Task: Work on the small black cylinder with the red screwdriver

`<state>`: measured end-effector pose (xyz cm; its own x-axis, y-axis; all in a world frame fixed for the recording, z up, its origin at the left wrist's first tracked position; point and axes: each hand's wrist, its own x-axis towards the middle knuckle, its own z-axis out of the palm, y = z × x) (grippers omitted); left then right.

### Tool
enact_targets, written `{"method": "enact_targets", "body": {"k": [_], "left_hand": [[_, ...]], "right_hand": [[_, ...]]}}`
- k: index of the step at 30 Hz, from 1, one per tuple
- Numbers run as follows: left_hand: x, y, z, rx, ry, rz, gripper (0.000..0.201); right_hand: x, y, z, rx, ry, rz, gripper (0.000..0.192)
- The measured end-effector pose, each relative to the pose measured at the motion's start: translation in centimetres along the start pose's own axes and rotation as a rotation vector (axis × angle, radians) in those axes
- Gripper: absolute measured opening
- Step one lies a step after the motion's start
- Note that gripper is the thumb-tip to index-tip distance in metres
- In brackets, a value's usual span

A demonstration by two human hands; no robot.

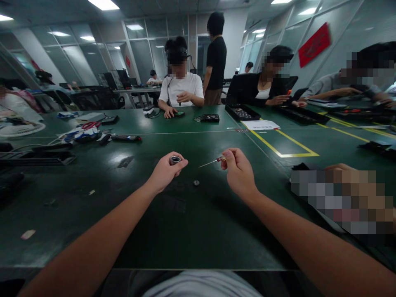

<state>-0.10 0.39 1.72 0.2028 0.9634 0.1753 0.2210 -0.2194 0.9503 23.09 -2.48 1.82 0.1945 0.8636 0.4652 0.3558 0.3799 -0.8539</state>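
Metal ring (175, 159) sits in left grip (167, 171), screwdriver (213, 161) beside.

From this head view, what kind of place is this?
Likely a shared assembly or repair workshop: a long green worktable, black parts trays, and seated people working on small devices. The left hand holds a small ring part, the right hand a fine screwdriver.

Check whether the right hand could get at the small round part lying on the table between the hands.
Probably yes: the small round part lies on bare table beside the right hand, though that hand holds a thin tool.
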Motion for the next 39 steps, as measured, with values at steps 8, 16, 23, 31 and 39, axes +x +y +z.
{"method": "enact_targets", "body": {"k": [8, 16, 23, 31, 39], "left_hand": [[-0.8, 0.5, 0.9, 0.679, -0.189, 0.235, 0.017], [-0.8, -0.8, 1.9, 0.849, -0.389, 0.165, 0.039], [-0.7, -0.9, 1.8, 0.803, -0.372, 0.141, 0.025], [0.0, 1.0, -2.5, 0.437, -0.165, -0.078, 0.040], [-0.5, 0.7, -10.1, -0.162, 0.295, -0.251, 0.034]], "right_hand": [[-0.1, 0.0, -0.1, 0.016, -0.010, 0.026, 0.024], [-0.1, -0.1, 0.0, -0.005, -0.037, 0.028, 0.026], [-0.1, 0.3, 0.2, 0.004, -0.066, -0.010, 0.025], [0.1, 0.6, 0.2, -0.016, -0.114, -0.008, 0.027], [0.0, 0.7, 0.3, -0.029, -0.160, 0.016, 0.027]]}}
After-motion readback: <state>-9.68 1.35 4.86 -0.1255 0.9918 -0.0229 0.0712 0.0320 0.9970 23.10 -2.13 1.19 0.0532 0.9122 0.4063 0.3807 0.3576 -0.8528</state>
